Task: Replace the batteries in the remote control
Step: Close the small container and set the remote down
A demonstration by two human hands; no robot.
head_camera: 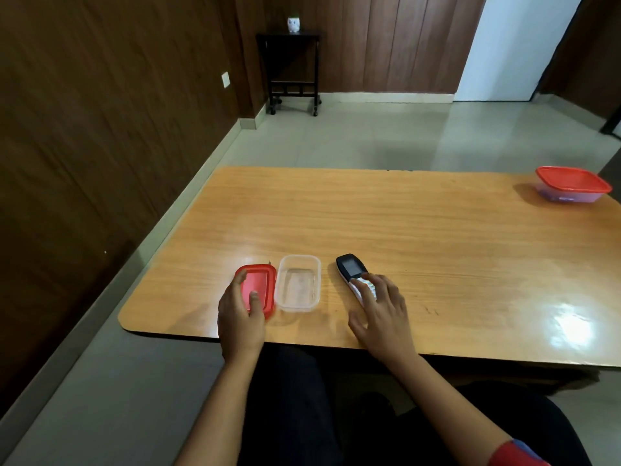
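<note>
The remote control [351, 269] is pictured keypad-up near the front edge of the table [369, 213], its near end covered by the right hand [383, 314], fingers spread & straight, nothing gripped; a red lid [260, 285] beside a clear tub [300, 258] is held by the curled left hand [240, 317]. The remote is best taken by its sides & flipped so the batt. cover is exposed. Its back is hidden, and no batteries can be made out, nor the contents of the far lidded box [573, 185].
</note>
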